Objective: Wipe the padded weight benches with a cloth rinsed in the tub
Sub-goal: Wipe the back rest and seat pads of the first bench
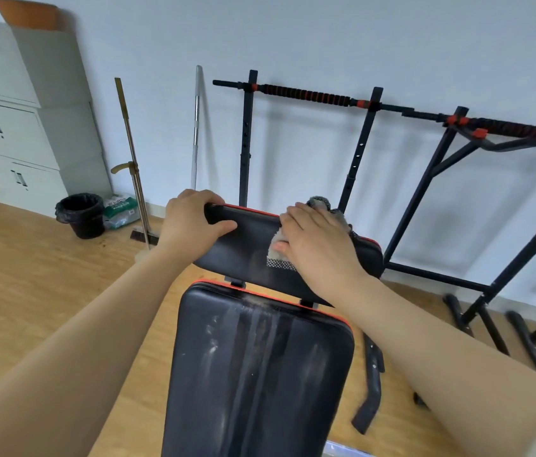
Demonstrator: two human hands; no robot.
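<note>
A black padded weight bench with red piping fills the middle of the head view. Its long seat pad [260, 367] carries whitish dusty streaks. The raised back pad [243, 252] stands tilted beyond it. My left hand [191, 219] grips the back pad's upper left corner. My right hand [316, 245] presses a grey-white cloth [280, 255] flat against the pad's right half; more of the cloth bunches over the top edge behind my fingers. No tub is identifiable in view.
A black pull-up rack [368, 133] leans along the wall behind the bench. A broom [135, 179] and a silver pole [196, 127] stand against the wall at left, beside a black bin [80, 214] and grey cabinets [13, 113]. A loose black bar [370, 390] lies on the wood floor.
</note>
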